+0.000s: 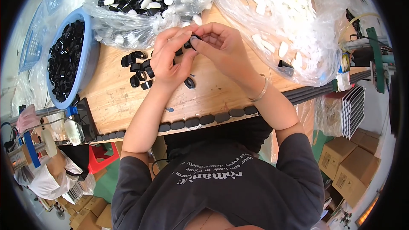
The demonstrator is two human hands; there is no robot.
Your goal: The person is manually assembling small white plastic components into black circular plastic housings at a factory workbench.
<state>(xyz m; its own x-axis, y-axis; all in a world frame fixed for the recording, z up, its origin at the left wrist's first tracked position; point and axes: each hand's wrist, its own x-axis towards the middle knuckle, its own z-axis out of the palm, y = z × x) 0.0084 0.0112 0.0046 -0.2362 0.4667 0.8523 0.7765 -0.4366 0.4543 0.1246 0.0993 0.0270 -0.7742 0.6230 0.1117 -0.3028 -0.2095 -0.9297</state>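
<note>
Over the far part of the wooden table, my left hand (pixel 170 57) and my right hand (pixel 221 44) meet at the fingertips. Between them they pinch a small black ring-shaped part (pixel 192 41), mostly covered by my fingers. My right thumb presses against it. Just left of my left hand lies a cluster of several short black ring parts (pixel 137 69), some on their sides. A single black oval ring (pixel 189 83) rests on the wood below my hands.
A blue basin (pixel 87 55) full of black parts stands at left. Beyond my hands, a clear plastic bag (pixel 123 32) holds black and white pieces; another bag (pixel 313 66) at right holds white pieces. Dark oval pads (pixel 207 119) line the table's near edge. Cardboard boxes (pixel 353 170) stand lower right.
</note>
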